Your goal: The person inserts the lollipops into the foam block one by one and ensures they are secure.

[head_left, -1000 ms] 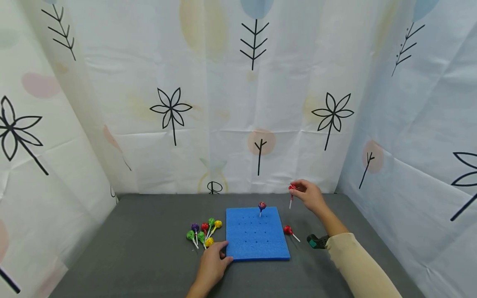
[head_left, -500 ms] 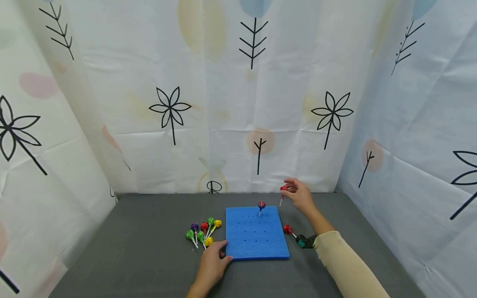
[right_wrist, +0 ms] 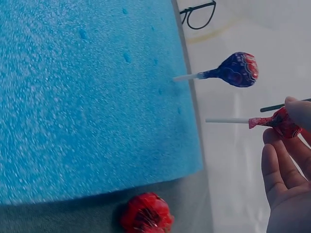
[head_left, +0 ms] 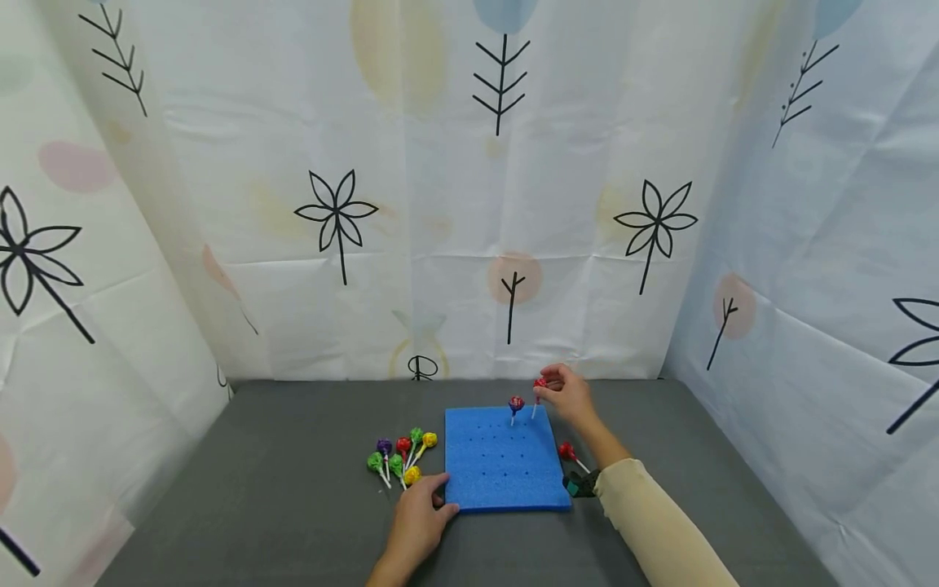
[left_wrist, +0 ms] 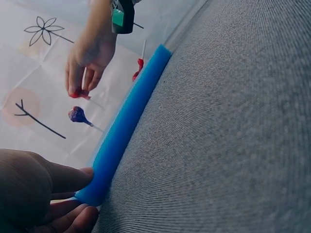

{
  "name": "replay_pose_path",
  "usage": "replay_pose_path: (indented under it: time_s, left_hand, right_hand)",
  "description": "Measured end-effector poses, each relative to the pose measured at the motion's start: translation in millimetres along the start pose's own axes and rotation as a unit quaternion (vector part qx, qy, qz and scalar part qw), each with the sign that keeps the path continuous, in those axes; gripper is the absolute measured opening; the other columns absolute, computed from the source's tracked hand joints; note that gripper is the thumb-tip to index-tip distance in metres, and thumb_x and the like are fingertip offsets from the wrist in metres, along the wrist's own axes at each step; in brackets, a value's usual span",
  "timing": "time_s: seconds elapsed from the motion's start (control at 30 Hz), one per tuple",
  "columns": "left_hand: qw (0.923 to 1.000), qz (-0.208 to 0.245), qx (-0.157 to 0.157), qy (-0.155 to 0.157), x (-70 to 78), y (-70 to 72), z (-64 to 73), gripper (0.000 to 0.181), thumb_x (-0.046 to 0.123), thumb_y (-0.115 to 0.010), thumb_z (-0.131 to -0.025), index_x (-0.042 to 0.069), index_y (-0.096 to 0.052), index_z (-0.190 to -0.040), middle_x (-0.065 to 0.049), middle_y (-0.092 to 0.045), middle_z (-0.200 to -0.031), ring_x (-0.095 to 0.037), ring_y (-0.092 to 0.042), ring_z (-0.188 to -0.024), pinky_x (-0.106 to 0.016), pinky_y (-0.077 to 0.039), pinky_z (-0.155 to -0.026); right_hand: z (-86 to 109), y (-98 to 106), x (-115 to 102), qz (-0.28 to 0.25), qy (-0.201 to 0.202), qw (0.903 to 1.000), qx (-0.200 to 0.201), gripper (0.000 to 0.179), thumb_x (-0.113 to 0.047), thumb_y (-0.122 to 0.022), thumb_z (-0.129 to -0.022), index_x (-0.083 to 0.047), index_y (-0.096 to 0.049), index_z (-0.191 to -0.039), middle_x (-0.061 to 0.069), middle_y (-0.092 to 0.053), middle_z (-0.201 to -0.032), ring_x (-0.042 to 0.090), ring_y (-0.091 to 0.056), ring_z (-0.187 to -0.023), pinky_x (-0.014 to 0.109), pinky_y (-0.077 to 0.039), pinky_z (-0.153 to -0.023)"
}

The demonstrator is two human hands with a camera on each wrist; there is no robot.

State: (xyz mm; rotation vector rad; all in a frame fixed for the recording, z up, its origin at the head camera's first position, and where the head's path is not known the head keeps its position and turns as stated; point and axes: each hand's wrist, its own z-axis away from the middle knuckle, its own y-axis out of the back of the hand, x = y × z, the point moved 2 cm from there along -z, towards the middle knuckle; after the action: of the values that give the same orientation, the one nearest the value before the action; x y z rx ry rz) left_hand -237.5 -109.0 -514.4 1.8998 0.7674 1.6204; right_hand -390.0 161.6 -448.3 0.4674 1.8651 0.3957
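My right hand (head_left: 574,401) pinches a red-wrapped lollipop (right_wrist: 286,124) by its head, above the far right part of a blue foam board (head_left: 499,489). Its white stick points down at the board, the tip just off the surface in the right wrist view. Beside it, a purple-and-red lollipop (right_wrist: 238,70) stands upright, its stick in one of the board's small holes. At the board's near left corner, my left hand (head_left: 416,522) holds the foam between thumb and fingers, also seen in the left wrist view, where the thumb (left_wrist: 70,179) lies along the front edge.
Left of the board lies a loose cluster of lollipops: green (head_left: 376,463), purple (head_left: 384,447), red (head_left: 403,446) and yellow (head_left: 429,441). Another red lollipop (head_left: 566,451) lies by the board's right edge, under the right forearm. Patterned white curtains (head_left: 440,326) enclose the grey table (head_left: 293,489).
My right hand has moved left and lower with the red lollipop, from beyond the board's right side to over its far right part. The left hand stays at the corner.
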Motion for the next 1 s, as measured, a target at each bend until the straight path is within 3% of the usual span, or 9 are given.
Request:
replay_pose_path:
  time_s: [0.27, 0.57, 1.0]
  left_hand:
    - [0.9999, 0.005, -0.005, 0.008, 0.2, -1.2, -0.4, 0.044, 0.012, -0.082, -0.077, 0.002, -0.067, -0.117, 0.0, -0.061, -0.089, -0.012, -0.054, -0.074, -0.033, -0.044, -0.062]
    - [0.9998, 0.003, -0.012, 0.017, 0.0, -1.7, -1.2, 0.044, 0.013, -0.082, -0.077, 0.002, -0.067, -0.118, -0.002, -0.063, -0.092, -0.012, -0.054, -0.076, -0.034, -0.045, -0.063]
    - [0.9999, 0.003, -0.013, 0.008, -1.1, -2.1, -1.3, 0.044, 0.014, -0.082, -0.078, 0.002, -0.067, -0.117, -0.004, -0.065, -0.099, -0.012, -0.055, -0.077, -0.034, -0.046, -0.064]
  right_hand:
    - [2.7, -13, 7, 0.003, -0.033, 0.9994, -0.003, 0.03, -0.01, -0.075, -0.086, -0.002, -0.061, -0.111, 0.012, -0.067, -0.103, 0.028, -0.065, -0.094, 0.043, -0.053, -0.079]
    - [8.7, -19, 9, 0.005, -0.037, 0.9991, 0.02, 0.025, -0.01, -0.075, -0.086, -0.002, -0.062, -0.106, 0.012, -0.067, -0.103, 0.029, -0.065, -0.093, 0.043, -0.054, -0.076]
    - [14.1, -21, 8, -0.013, -0.036, 0.9992, 0.014, 0.021, -0.009, -0.074, -0.087, -0.005, -0.064, -0.105, 0.011, -0.068, -0.102, 0.03, -0.064, -0.097, 0.045, -0.052, -0.08]
